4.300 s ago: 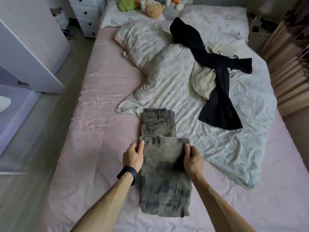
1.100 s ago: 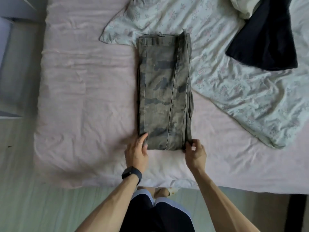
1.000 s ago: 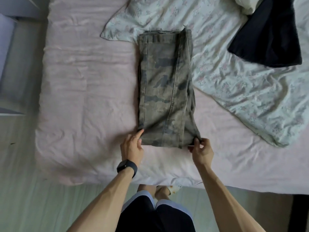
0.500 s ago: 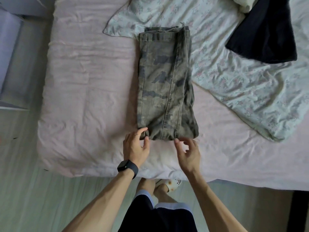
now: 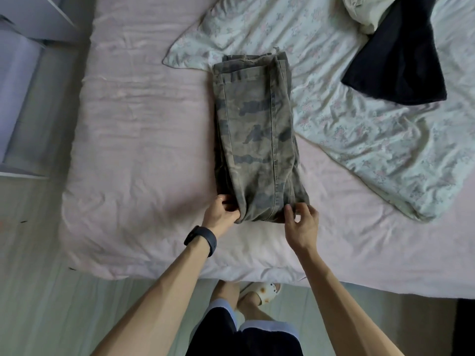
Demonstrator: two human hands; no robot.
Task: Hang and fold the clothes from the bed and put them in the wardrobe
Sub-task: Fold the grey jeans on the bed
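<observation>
Just beyond both hands, in the head view, a pair of camouflage trousers [image 5: 257,140] lies folded into a long narrow stack on the bed [image 5: 144,150]. Its near end is at the fingertips and its far end, with a frayed hem, points away from the person. The left hand [image 5: 221,213] is at the near left corner of the stack, with its fingers curled in and the thumb against the cloth, pinching the fabric, which bunches up there. The right hand [image 5: 302,223] is at the near right corner with fingers loosely spread. Its thumb and fingertips touch the edge of the stack, and pink sheet shows through the gap between them, so it is not gripping. A dark watch [image 5: 201,240] sits on the left wrist.

The far half of the trousers overlaps a pale floral duvet [image 5: 359,124] that spreads away to the right of the right hand. Well beyond that hand a black garment [image 5: 395,60] lies on the duvet, and a cream garment [image 5: 365,14] shows at its far edge. Far to the left of the left hand stands white furniture [image 5: 18,73]. Below the wrists, past the bed's near edge, the floor [image 5: 38,304] shows, with the person's dark shorts and a pale slipper [image 5: 262,291].
</observation>
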